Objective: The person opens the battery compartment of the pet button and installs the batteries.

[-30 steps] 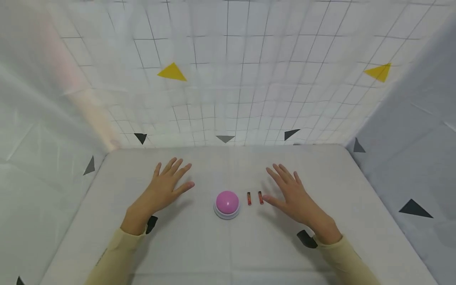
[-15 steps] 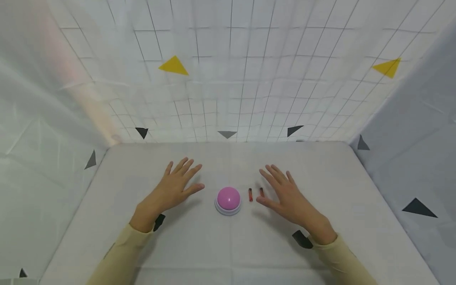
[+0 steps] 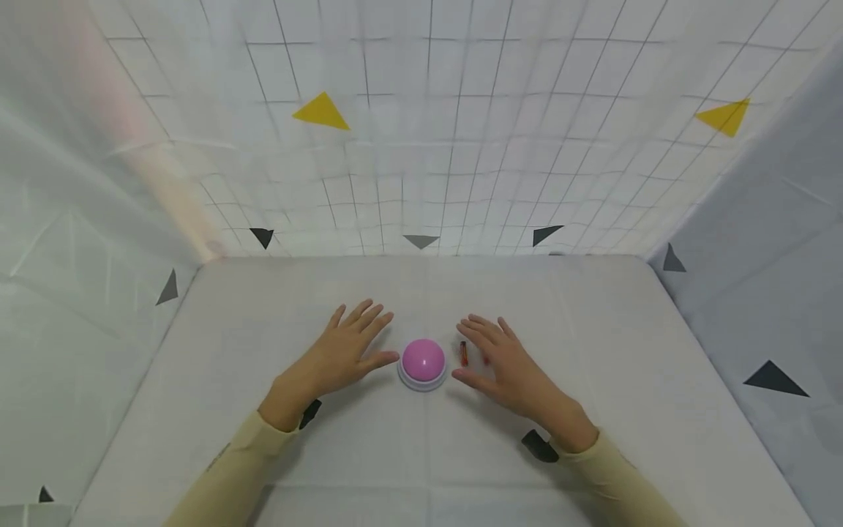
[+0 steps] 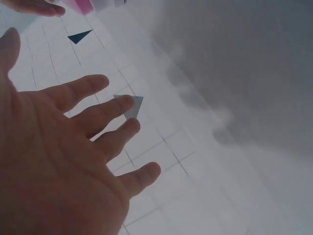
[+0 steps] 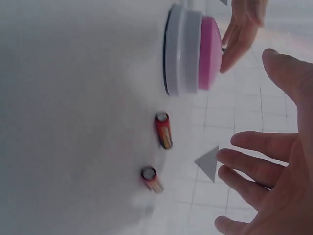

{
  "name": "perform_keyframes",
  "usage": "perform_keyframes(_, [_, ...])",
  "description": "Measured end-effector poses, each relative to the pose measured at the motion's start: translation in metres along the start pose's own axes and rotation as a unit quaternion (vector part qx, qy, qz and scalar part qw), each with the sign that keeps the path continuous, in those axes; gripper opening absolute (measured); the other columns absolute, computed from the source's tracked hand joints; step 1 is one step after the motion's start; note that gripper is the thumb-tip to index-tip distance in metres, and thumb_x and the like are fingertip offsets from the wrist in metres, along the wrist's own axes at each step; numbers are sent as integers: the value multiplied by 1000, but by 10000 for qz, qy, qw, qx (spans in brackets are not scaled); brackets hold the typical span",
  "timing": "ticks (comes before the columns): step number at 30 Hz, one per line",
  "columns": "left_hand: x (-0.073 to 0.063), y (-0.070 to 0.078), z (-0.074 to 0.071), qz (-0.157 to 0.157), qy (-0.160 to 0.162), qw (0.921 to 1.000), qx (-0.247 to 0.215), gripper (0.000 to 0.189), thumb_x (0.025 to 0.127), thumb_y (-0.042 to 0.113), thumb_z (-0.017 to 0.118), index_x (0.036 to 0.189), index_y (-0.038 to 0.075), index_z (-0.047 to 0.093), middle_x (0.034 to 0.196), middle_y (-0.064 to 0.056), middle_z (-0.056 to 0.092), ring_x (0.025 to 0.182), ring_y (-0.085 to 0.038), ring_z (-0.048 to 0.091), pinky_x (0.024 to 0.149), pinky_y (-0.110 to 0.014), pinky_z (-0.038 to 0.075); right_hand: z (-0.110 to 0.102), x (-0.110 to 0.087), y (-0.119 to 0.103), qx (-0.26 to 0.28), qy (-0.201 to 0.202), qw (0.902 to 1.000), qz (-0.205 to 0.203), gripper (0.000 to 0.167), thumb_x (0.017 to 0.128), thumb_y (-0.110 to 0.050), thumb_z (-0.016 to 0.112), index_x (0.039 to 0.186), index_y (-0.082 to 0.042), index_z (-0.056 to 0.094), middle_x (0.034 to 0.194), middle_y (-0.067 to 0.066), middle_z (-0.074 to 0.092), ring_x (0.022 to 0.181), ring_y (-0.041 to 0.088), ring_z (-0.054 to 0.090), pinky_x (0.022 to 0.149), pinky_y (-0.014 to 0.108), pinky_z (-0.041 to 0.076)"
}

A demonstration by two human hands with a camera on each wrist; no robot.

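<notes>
A round lamp-like push button with a pink dome (image 3: pixel 423 359) and a pale base sits mid-table. Just left of it, my left hand (image 3: pixel 339 356) hovers with fingers spread and holds nothing; its thumb tip is close to the base. My right hand (image 3: pixel 510 369) hovers to the right of the button, fingers extended, also holding nothing. Beneath and beside the right hand lie two small red batteries; the nearer-to-button battery (image 3: pixel 464 353) shows between thumb and fingers, while the second is mostly covered in the head view. In the right wrist view both show: one battery (image 5: pixel 164 130) and another battery (image 5: pixel 151 179).
A white-covered table (image 3: pixel 421 446) fills the lower view. White sheeting with grid lines forms the back wall (image 3: pixel 408 146), marked with yellow and dark triangles. Grey-white sheets stand at the left and right sides. Dark wrist cameras sit under both wrists.
Both hands have moved inward toward the pink button. The right hand now covers most of the outer battery. The head view has tilted slightly; the button and batteries stay in place on the table.
</notes>
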State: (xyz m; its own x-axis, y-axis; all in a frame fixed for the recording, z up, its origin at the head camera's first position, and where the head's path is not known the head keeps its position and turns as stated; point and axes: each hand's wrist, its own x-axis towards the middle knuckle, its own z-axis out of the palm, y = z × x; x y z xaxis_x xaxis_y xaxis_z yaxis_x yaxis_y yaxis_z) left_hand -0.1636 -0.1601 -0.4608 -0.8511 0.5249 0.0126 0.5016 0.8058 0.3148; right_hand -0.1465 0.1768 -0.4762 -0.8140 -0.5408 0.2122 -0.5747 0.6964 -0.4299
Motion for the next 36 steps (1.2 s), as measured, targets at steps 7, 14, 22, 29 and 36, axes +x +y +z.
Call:
perform_keyframes(7, [2, 7, 9, 76, -198, 9998, -27, 84, 102, 70, 50, 166, 18, 34, 171, -9, 35, 163, -33, 21, 130, -64, 13, 11, 6, -6, 180, 172, 9987, -452, 72, 89, -39, 86, 146, -5, 58, 122, 6, 71, 145, 31, 51, 125, 69, 24])
perform_keyframes(14, [6, 18, 22, 288, -446, 9986, -64, 86, 101, 74, 46, 167, 20, 31, 171, -5, 35, 164, -29, 19, 131, -63, 13, 17, 10, -10, 211, 59, 9979, -613, 73, 88, -37, 87, 145, -2, 59, 130, 11, 70, 142, 33, 54, 124, 68, 27])
perform_keyframes(22, [7, 29, 24, 364, -546, 9977, -154, 85, 101, 73, 49, 163, 15, 40, 165, -5, 47, 162, -28, 26, 130, -62, 17, 28, 14, -15, 96, -134, 9984, -534, 76, 87, -44, 87, 145, -4, 58, 143, 10, 64, 141, 29, 55, 126, 65, 27])
perform_keyframes(29, [4, 33, 21, 396, -553, 9974, -239, 87, 100, 72, 51, 162, 11, 40, 161, -9, 51, 158, -28, 34, 130, -58, 23, 35, 18, -18, 12, -115, 9985, -532, 77, 89, -41, 86, 147, -2, 55, 144, 12, 63, 138, 28, 57, 126, 61, 30])
perform_keyframes(36, [5, 33, 23, 424, -575, 9970, -294, 87, 100, 72, 52, 162, 11, 41, 161, -10, 51, 157, -29, 36, 129, -57, 26, 38, 19, -18, -59, -93, 9984, -562, 75, 88, -39, 87, 145, -2, 56, 141, 12, 65, 135, 27, 60, 125, 59, 33])
